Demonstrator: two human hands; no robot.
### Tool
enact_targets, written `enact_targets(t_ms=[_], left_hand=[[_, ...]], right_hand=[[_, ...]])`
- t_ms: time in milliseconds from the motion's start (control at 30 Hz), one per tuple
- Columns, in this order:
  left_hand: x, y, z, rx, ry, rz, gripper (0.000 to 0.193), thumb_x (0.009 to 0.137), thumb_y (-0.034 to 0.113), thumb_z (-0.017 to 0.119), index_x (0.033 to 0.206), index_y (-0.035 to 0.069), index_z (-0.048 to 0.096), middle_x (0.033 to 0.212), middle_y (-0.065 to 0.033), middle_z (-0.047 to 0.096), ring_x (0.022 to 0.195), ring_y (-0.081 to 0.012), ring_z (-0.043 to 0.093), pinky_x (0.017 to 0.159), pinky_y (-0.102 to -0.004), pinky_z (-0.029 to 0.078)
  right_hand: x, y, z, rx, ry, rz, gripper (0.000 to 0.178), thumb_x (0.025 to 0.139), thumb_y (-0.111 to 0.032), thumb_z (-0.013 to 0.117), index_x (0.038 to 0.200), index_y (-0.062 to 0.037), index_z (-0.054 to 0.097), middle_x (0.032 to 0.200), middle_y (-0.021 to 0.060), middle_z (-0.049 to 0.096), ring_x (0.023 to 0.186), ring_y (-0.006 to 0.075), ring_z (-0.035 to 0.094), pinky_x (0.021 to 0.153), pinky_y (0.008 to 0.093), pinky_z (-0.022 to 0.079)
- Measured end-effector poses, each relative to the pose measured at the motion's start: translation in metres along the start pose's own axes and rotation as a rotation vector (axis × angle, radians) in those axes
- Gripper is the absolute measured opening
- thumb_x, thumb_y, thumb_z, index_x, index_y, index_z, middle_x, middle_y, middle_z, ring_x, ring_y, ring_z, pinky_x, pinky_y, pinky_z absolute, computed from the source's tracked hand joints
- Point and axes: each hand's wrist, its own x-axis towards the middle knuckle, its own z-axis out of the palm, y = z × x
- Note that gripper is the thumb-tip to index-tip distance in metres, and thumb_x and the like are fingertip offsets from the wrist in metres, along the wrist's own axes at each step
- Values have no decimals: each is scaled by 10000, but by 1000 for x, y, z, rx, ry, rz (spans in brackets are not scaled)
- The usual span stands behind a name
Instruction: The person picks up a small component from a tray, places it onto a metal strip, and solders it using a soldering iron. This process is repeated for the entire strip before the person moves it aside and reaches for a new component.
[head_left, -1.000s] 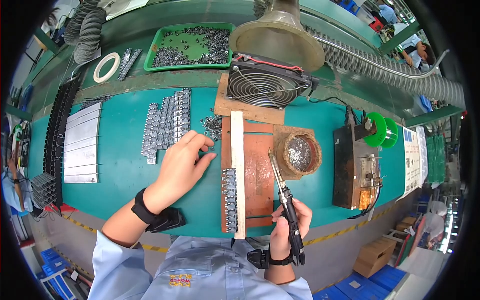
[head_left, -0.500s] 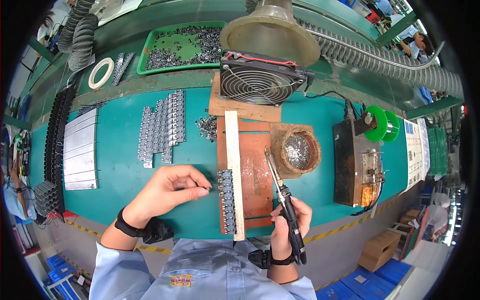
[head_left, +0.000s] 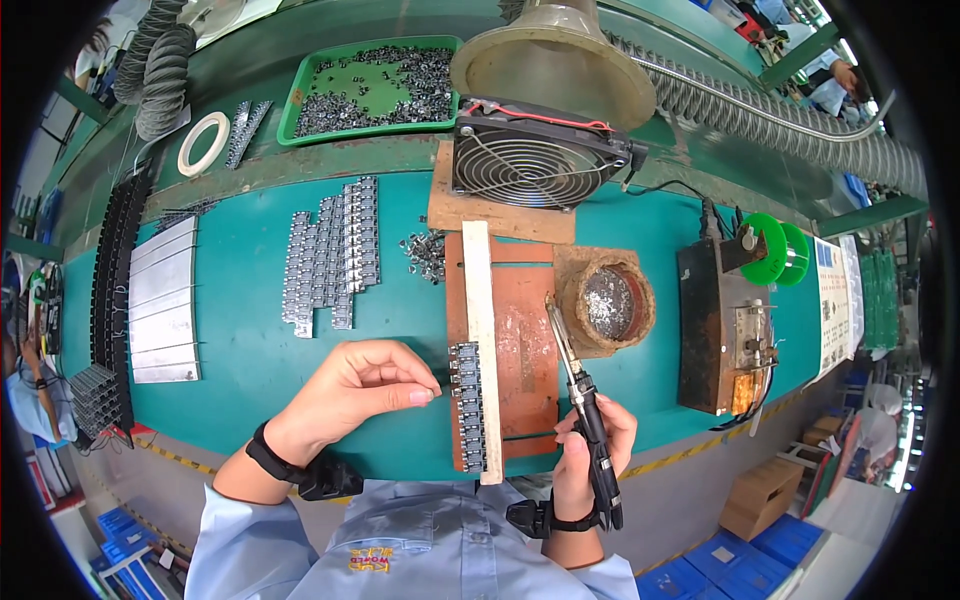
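Note:
My left hand is closed in a pinch just left of a strip of small dark electronic parts. Whatever its fingertips may hold is too small to make out. The strip lies along the left side of a long pale bar, which rests on a reddish-brown board. In my right hand is a soldering iron, gripped by its black handle. Its metal tip points up and away, over the board's right edge beside a round brown pot with silvery bits inside.
Behind the board stand a black fan and an extraction hood. More part strips and a loose pile of components lie left. A green tray holds many small parts. Rightward are a rusty metal box and a green spool.
The whole view has shifted, so the bench things appear slightly farther right. My left fingertips are a little closer to the strip. The soldering iron stays in my right hand, barely moved against the board.

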Motion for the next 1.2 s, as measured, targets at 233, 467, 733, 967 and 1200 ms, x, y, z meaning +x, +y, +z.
enact_targets(t_ms=[233, 467, 733, 967, 1200], left_hand=[[2, -4, 2, 12, 18, 61, 90, 780, -16, 589, 869, -4, 583, 850, -55, 612, 801, -91, 580, 722, -210, 459], [3, -6, 2, 24, 82, 9, 82, 763, -46, 581, 836, -11, 577, 832, -69, 607, 767, -100, 581, 703, -218, 459], [3, -4, 6, 23, 102, -45, 84, 759, -37, 594, 835, -4, 580, 821, -73, 616, 744, -101, 587, 685, -214, 467], [6, -14, 5, -92, 15, -68, 126, 748, -32, 610, 812, 17, 513, 796, -71, 605, 731, -114, 594, 675, -233, 487], [7, -14, 13, -76, 59, -102, 144, 757, -48, 594, 804, 34, 485, 781, -54, 588, 722, -116, 595, 677, -229, 488]], right_hand=[[0, -1, 2, -2, -2, 14, 443, 738, -162, 648, 1081, 6, 423, 895, 120, 542, 691, 141, 541, 631, 253, 448], [1, -2, 7, -43, 51, -1, 455, 741, -226, 626, 1073, 8, 421, 809, 92, 518, 623, 119, 490, 563, 222, 410], [0, 0, 4, -61, 25, -17, 442, 742, -201, 621, 1076, 9, 420, 801, 90, 518, 628, 118, 487, 574, 233, 415], [2, -1, 5, -59, -1, -23, 425, 749, -181, 604, 1081, 8, 417, 778, 86, 517, 628, 120, 488, 577, 237, 417], [1, 0, 0, -67, -35, -8, 426, 749, -165, 600, 1089, 3, 408, 801, 97, 521, 626, 127, 497, 577, 241, 423]])
